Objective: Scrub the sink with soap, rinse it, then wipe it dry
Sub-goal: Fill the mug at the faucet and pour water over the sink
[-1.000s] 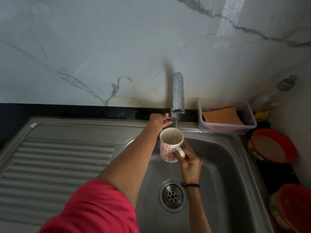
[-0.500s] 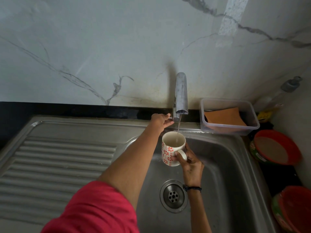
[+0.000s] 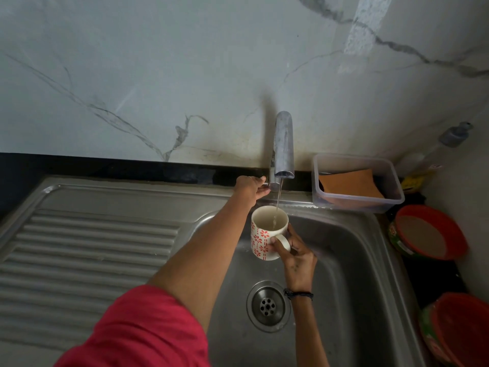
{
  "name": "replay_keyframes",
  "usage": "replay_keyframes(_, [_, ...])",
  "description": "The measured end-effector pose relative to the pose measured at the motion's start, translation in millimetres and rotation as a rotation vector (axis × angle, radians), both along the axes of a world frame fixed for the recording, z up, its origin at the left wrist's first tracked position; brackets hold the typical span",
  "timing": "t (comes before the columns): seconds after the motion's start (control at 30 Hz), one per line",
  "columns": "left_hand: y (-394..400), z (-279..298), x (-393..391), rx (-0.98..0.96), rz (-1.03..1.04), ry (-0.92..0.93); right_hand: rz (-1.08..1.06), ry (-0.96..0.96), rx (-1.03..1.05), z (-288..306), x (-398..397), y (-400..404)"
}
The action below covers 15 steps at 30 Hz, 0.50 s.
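The right hand grips a mug by its handle, fingers curled round it, under the tap; a thin stream fills it above the sink; the left hand holds the tap's lever, fingers bent over it; seemingly the rinse step; next, pour over the basin.

1 head view, looking steeply down, close over sink
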State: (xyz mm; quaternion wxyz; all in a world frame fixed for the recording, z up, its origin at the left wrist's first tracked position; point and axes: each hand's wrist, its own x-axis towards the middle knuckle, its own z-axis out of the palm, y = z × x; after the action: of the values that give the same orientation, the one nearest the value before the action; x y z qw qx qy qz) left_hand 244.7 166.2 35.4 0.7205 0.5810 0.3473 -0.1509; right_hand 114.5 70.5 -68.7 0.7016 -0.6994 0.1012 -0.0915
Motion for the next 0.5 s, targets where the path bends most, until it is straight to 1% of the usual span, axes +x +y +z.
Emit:
replay_keyframes(0.23, [2,-3,3,0.065,-0.034,-0.013,-0.006,0.013,0.072,0,-1,2])
replay_keyframes(0.4, [3,-7,3,0.095,-0.061,-0.039,0.007,-0.003,0.056,7,-1,3])
replay_keyframes(0.5, [2,-12,2,0.169,-0.088,-0.078,0.003,0.003,0.031,7,0,3])
